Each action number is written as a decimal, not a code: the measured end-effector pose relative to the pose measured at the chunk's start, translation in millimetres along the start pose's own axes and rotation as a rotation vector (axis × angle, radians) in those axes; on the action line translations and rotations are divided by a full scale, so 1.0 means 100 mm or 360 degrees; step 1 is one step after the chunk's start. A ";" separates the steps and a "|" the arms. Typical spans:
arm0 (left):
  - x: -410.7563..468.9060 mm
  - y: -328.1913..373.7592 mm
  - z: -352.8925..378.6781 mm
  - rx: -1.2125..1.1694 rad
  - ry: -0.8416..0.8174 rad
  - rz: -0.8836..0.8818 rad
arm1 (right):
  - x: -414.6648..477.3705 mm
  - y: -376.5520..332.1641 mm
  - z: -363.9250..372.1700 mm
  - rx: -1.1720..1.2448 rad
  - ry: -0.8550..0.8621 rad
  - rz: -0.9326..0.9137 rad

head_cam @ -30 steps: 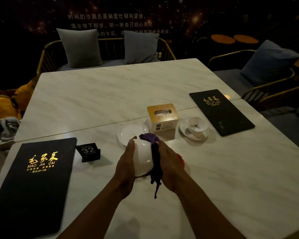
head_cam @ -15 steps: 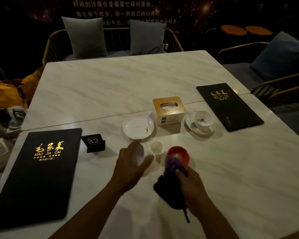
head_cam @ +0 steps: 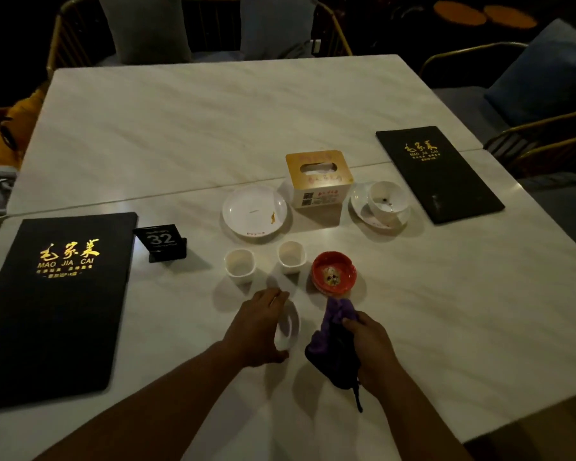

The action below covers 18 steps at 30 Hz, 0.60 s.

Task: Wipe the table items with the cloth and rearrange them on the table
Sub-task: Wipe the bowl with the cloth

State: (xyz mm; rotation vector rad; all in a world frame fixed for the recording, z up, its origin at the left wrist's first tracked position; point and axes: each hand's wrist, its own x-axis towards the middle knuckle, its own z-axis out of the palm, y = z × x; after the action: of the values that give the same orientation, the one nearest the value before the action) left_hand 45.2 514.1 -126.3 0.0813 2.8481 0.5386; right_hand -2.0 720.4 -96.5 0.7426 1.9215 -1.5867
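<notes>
Head view, left hand gripping white bowl, right hand clutching purple cloth just beside

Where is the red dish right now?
In the head view, the red dish sits near the centre, just right of the closest white cup and just beyond the purple cloth gripped by the right hand.

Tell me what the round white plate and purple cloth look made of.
The round white plate looks like glazed ceramic, possibly melamine: smooth, soft sheen. The purple cloth looks like soft matte fabric, bunched into folds in the right hand.
</notes>
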 end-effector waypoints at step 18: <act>0.41 0.03 -0.58 -0.0346 0.0679 -0.0117 | 0.24 -0.69 -0.11 0.0492 -0.0268 -0.0110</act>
State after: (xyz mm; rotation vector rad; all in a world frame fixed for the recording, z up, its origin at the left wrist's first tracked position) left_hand -8.8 500.3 -82.5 -0.2000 3.1556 0.9444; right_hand -68.7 722.6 -63.8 0.6446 1.6179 -1.9508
